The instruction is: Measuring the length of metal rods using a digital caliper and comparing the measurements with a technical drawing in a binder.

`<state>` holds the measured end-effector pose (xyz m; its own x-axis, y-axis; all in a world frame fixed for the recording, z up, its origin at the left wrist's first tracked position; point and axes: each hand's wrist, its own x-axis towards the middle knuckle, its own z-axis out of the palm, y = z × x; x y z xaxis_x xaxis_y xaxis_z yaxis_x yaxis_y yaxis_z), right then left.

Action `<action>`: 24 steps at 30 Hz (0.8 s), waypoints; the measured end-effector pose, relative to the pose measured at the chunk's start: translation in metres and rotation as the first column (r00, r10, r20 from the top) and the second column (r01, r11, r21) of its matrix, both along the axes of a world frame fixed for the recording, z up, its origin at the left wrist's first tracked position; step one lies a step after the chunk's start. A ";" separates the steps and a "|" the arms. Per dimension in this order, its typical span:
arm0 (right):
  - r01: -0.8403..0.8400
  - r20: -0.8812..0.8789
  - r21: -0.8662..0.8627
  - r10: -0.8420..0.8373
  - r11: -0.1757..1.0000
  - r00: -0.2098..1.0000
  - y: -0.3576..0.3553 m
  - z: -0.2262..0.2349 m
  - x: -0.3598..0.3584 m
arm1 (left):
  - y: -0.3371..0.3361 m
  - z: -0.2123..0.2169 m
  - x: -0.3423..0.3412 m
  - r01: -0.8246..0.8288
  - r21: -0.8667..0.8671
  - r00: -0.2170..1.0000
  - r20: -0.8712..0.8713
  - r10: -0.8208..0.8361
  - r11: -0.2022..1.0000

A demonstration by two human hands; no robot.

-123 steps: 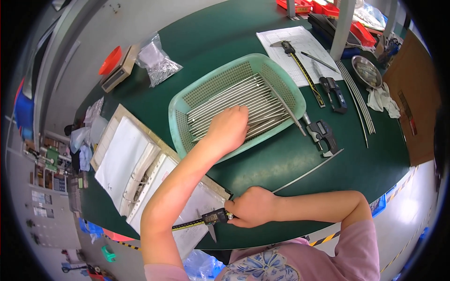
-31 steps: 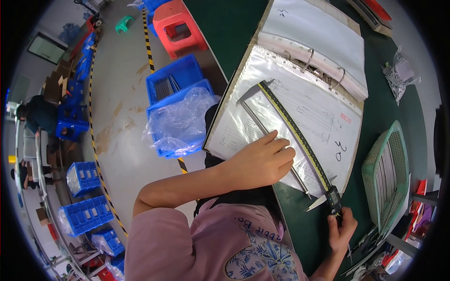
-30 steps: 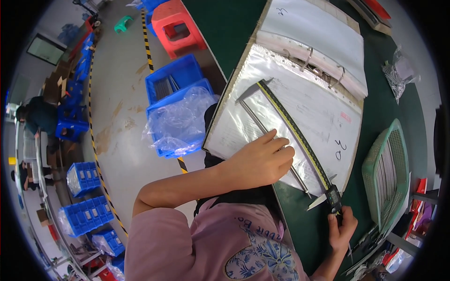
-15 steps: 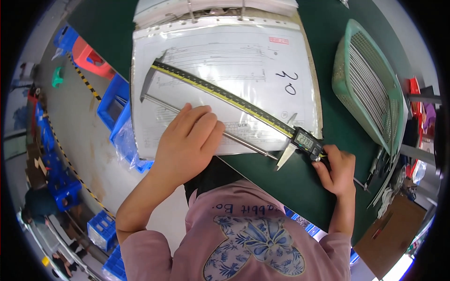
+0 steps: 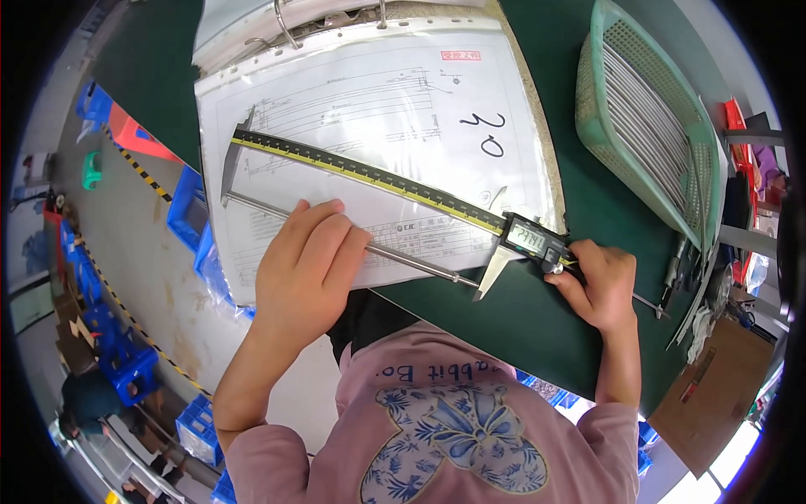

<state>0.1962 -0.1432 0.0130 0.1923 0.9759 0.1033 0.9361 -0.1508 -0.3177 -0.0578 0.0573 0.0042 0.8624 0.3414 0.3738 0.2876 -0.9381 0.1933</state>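
A digital caliper (image 5: 369, 178) with a black and yellow beam lies slanted above a plastic-sleeved drawing. My right hand (image 5: 603, 281) grips its slider end beside the display (image 5: 527, 238), thumb at the small roller. Between the caliper's long jaws runs a thin metal rod (image 5: 411, 261), its far-left end at the fixed jaw and its right end at or very near the sliding jaw. My left hand (image 5: 304, 281) is closed over the rod's middle, hiding part of it; the fingertips bend over it from above.
Beneath lies an open ring binder (image 5: 470, 84) on a green table (image 5: 546, 109). At the right, a green plastic basket (image 5: 593, 109) holds several metal rods. Another measuring tool (image 5: 674, 269) lies near the right edge. Blue crates (image 5: 186, 210) stand on the floor at left.
Binder, caliper and rod appear farther left and turned slightly, as the view has shifted. The display reading differs, and the sliding jaw looks closer to the rod's end. Both hands keep their holds.
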 end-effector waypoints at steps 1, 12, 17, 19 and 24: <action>0.001 0.012 0.012 -0.002 1.000 1.000 0.001 0.000 0.000 | 0.000 0.000 0.000 -0.002 -0.007 1.000 -0.003 0.002 1.000; 0.025 -0.011 0.051 -0.024 0.998 1.000 0.004 -0.004 -0.002 | -0.007 0.005 -0.001 0.010 -0.115 1.000 0.020 -0.008 0.993; 0.049 -0.029 0.018 -0.048 0.999 0.998 0.002 0.001 -0.003 | -0.009 0.000 0.003 -0.001 -0.099 1.000 0.030 0.004 0.995; 0.014 -0.100 0.018 -0.012 1.000 0.995 0.005 0.006 -0.003 | -0.009 -0.005 0.001 -0.055 -0.089 0.996 0.060 0.060 0.995; 0.040 -0.102 0.016 -0.038 0.999 0.994 0.005 0.005 -0.004 | -0.010 -0.013 0.001 -0.106 -0.069 0.987 0.114 0.114 0.992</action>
